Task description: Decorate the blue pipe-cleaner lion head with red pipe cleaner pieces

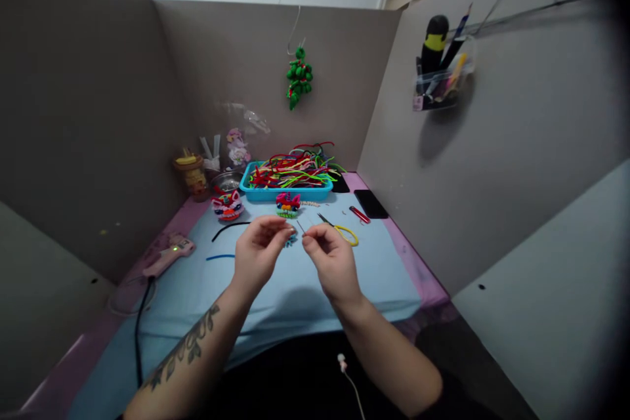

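Thin dark strand (300, 228) clamped in right hand (335, 266) grip, fingertip-held likely for control; left hand (258, 252) grip: can't tell; scissors (339, 228), one o'clock, handy.

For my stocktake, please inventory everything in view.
Tray: one, blue, back
Strands: many, mixed, in tray
Loose strands: two, black/blue, left
Crafted heads: two, multicoloured, before tray
Small piece: one, blue, centre
Scissors: one, yellow-handled, right
Slim tool: one, red, right
Phone: one, black, right
Glue gun: one, pink, left
Pot: one, brown, back-left
Bowl: one, silvery, back-left
Ornament: one, green, hanging
Holder: one, clear, upper-right
Cloth: one, blue, beneath
Left hand, right hand: two, centre
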Demonstrator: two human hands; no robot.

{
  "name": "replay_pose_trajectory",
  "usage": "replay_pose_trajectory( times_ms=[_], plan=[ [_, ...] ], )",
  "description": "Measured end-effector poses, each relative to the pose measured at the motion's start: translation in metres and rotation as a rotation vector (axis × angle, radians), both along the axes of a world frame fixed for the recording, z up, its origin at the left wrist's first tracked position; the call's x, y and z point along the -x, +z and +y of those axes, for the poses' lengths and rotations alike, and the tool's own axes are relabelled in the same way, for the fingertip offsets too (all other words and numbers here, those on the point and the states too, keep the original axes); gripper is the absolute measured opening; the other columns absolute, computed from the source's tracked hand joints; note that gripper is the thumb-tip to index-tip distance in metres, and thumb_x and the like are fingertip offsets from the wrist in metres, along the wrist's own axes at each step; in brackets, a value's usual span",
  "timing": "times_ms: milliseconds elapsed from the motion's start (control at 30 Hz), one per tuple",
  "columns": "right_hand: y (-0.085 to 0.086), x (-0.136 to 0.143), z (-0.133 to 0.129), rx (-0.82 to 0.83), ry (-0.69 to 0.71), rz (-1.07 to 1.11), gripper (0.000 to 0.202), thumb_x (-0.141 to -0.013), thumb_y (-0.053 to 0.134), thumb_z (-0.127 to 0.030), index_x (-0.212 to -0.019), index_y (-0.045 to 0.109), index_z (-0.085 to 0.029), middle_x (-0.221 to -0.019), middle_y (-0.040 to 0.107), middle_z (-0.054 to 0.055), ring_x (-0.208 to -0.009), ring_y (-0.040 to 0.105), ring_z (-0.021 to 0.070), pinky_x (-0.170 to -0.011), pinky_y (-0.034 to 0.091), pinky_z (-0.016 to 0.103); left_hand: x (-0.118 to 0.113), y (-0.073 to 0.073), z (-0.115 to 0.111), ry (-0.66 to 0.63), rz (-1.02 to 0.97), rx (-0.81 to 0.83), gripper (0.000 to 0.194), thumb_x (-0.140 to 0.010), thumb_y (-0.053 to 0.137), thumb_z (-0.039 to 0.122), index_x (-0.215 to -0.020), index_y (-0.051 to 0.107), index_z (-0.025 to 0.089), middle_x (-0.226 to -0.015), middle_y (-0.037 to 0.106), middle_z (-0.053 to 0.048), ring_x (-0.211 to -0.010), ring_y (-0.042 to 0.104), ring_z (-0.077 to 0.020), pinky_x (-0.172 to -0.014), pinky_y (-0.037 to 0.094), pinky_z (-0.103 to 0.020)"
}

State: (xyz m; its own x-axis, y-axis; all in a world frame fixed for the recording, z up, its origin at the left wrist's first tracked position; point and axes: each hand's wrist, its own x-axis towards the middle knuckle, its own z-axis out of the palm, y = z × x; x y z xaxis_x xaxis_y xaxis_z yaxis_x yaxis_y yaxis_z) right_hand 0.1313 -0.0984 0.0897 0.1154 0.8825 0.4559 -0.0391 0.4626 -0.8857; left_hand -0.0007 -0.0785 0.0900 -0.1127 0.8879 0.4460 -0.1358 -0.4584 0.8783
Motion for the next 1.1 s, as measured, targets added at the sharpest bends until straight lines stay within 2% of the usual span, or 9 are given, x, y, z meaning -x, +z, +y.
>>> replay_pose_trajectory(
  times_ms=[100, 300, 467, 667, 833, 967, 1100],
  plan=[
    [-0.008, 0.006, -0.005, 0.061, 0.066, 0.119, 0.013, -0.078, 0.064, -0.031, -0.080, 0.060, -0.019, -0.074, 0.059, -0.001, -0.068, 0.053, 0.0121, -0.064, 0.044, 0.024, -0.001, -0.005, -0.017, 0.135, 0.138, -0.141, 0.017, -0.071, 0.072, 0.019, -0.086, 0.064, 0.020, -0.078, 0.068, -0.002, -0.076, 0.066, -0.0147, -0.075, 0.052, -0.027],
    [-0.012, 0.007, -0.005, 0.117, 0.084, 0.093, 0.016, -0.078, 0.063, -0.033, -0.079, 0.058, -0.018, -0.071, 0.057, -0.001, -0.065, 0.049, 0.0118, -0.061, 0.041, 0.024, 0.000, -0.007, -0.021, 0.220, 0.245, -0.141, 0.013, -0.067, 0.075, 0.017, -0.075, 0.068, 0.023, -0.076, 0.068, -0.002, -0.077, 0.064, -0.0173, -0.083, 0.049, -0.030],
    [-0.015, 0.012, -0.002, 0.146, 0.130, 0.061, 0.017, -0.082, 0.056, -0.034, -0.078, 0.053, -0.018, -0.066, 0.047, -0.003, -0.059, 0.041, 0.0100, -0.055, 0.035, 0.022, 0.000, -0.015, -0.019, 0.219, 0.246, -0.123, 0.012, -0.071, 0.072, 0.017, -0.080, 0.067, 0.023, -0.080, 0.067, -0.003, -0.080, 0.063, -0.0169, -0.082, 0.049, -0.029],
    [-0.025, 0.018, 0.003, 0.187, 0.221, 0.189, 0.018, -0.081, 0.055, -0.034, -0.072, 0.051, -0.019, -0.061, 0.044, -0.005, -0.057, 0.040, 0.0098, -0.054, 0.033, 0.022, -0.001, -0.022, -0.017, 0.138, 0.191, -0.077, 0.009, -0.078, 0.065, 0.021, -0.085, 0.060, 0.021, -0.082, 0.066, -0.003, -0.078, 0.064, -0.0153, -0.074, 0.051, -0.026],
    [-0.025, 0.020, 0.003, 0.263, 0.271, 0.291, 0.021, -0.075, 0.061, -0.036, -0.070, 0.051, -0.019, -0.059, 0.045, -0.005, -0.055, 0.039, 0.0091, -0.055, 0.032, 0.023, -0.001, -0.027, -0.019, 0.197, 0.239, -0.138, 0.015, -0.075, 0.068, 0.019, -0.088, 0.060, 0.021, -0.083, 0.064, -0.003, -0.079, 0.062, -0.0149, -0.077, 0.050, -0.026],
    [-0.022, 0.019, 0.003, 0.358, 0.454, 0.444, 0.023, -0.070, 0.067, -0.036, -0.071, 0.051, -0.019, -0.060, 0.044, -0.005, -0.055, 0.039, 0.0093, -0.055, 0.032, 0.023, 0.003, -0.027, -0.014, 0.241, 0.195, -0.125, 0.017, -0.074, 0.068, 0.020, -0.089, 0.059, 0.022, -0.085, 0.062, -0.003, -0.078, 0.061, -0.0152, -0.074, 0.048, -0.026],
    [-0.020, 0.013, 0.004, 0.407, 0.635, 0.598, 0.025, -0.069, 0.069, -0.034, -0.070, 0.048, -0.020, -0.066, 0.041, -0.003, -0.059, 0.039, 0.0100, -0.054, 0.033, 0.024, 0.021, -0.024, 0.003, 0.257, 0.397, -0.070, 0.011, -0.077, 0.063, 0.022, -0.087, 0.063, 0.022, -0.079, 0.063, -0.003, -0.078, 0.059, -0.0186, -0.080, 0.045, -0.030]
  ],
)
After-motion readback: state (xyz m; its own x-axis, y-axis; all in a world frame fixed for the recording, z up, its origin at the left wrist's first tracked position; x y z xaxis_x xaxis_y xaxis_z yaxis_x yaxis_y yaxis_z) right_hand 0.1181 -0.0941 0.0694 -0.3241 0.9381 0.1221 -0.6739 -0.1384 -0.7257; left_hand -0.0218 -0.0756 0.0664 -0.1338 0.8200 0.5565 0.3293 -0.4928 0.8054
